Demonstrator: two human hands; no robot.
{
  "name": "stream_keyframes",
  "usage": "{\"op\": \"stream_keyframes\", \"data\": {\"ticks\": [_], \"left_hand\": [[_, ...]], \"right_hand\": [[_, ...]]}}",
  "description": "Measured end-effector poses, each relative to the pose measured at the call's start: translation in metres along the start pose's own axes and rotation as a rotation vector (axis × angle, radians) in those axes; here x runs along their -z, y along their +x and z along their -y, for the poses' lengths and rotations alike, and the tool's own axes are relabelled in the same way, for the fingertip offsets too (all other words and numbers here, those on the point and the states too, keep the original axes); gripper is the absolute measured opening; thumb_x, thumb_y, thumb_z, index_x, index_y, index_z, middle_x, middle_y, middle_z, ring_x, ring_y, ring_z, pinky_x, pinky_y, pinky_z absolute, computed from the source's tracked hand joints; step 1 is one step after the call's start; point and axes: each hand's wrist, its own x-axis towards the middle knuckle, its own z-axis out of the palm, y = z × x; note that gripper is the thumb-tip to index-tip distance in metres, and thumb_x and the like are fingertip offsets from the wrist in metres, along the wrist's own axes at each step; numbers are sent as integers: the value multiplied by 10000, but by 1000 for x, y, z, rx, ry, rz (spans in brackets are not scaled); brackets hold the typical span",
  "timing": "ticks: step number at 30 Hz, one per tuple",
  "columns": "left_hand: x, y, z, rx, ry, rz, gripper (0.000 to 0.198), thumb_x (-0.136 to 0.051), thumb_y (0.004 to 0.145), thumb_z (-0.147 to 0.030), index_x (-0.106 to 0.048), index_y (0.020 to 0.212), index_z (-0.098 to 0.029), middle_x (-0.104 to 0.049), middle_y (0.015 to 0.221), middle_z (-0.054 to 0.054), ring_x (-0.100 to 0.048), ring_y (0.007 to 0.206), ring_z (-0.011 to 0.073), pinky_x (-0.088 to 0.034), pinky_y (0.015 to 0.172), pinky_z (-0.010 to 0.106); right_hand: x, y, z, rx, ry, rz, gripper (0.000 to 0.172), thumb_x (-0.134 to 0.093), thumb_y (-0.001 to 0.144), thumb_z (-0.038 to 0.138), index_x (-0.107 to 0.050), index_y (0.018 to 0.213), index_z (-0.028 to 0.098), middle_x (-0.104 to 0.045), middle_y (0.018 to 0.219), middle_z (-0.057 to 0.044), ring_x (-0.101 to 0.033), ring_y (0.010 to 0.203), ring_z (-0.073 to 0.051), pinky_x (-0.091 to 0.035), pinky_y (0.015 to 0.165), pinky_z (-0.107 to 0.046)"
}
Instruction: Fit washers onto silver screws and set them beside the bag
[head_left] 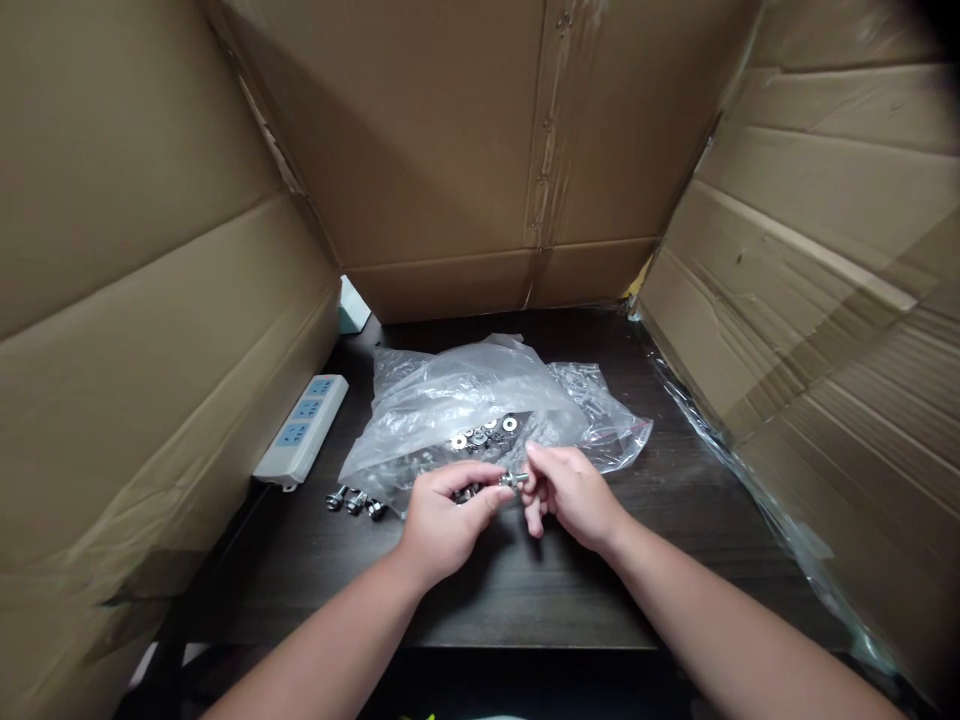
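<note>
Between the thumb and fingers of my left hand (450,515) is a small metal bolt (514,480), its threaded end pointing right. My right hand (576,495) is at that threaded end, thumb and index finger closed around its tip; whether a nut or washer sits between them is too small to make out. Just behind the hands lies a clear plastic bag (457,385) with loose washers (510,424) showing at its mouth. Several bolts (356,502) with hardware on them lie in a row to the left of my left hand.
A white power strip (304,430) lies along the left side of the dark table (495,620). Behind the first bag, to the right, is another clear bag (600,400) of small metal parts. Cardboard walls (450,150) enclose the back and both sides.
</note>
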Motion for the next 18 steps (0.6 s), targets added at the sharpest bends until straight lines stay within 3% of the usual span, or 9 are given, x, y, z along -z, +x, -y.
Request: {"op": "stream_keyframes", "data": {"ticks": [3,6,8,13,16,18], "left_hand": [[2,2,1,154,-133,-2,227,-784,630,-294,-713,768,-128,-545,483,-21,-422,374,63,-350,363,193],[3,4,1,209,-242,33,252,-796,622,-285,-697,781,-116,-540,470,-22,-437,388,66,-324,358,176],[3,4,1,229,-288,44,258,-799,619,-273,-690,793,-115,-553,474,-16,-453,399,72,-321,358,171],[2,2,2,192,-239,36,237,-794,626,-276,-701,777,-118,-565,494,-12,-451,391,68,-331,352,175],[2,0,2,85,-139,49,189,-788,635,-266,-723,745,-126,-633,632,26,-483,412,67,-367,363,189],[2,0,2,48,-116,59,172,-786,638,-261,-730,733,-129,-651,692,40,-494,427,67,-381,372,193]], "right_hand": [[1,-3,5,129,-64,-33,373,-531,862,497,-576,756,142,-588,582,2,-618,461,-131,-492,458,-235],[-2,-10,10,308,-198,19,221,-637,825,349,-628,957,171,-644,837,-49,-666,657,-156,-556,630,-290],[-4,-13,12,399,-246,29,182,-646,821,293,-652,969,187,-625,919,-60,-667,693,-160,-563,664,-304],[-5,-14,13,485,-414,-2,157,-583,870,299,-673,895,173,-631,806,-54,-640,629,-149,-540,619,-292],[-3,-12,12,400,-505,5,324,-488,926,364,-621,714,158,-625,620,-33,-608,581,-139,-518,648,-293],[-1,-11,11,294,-446,39,425,-418,948,427,-587,670,152,-601,535,-22,-594,535,-133,-510,613,-285]]}}
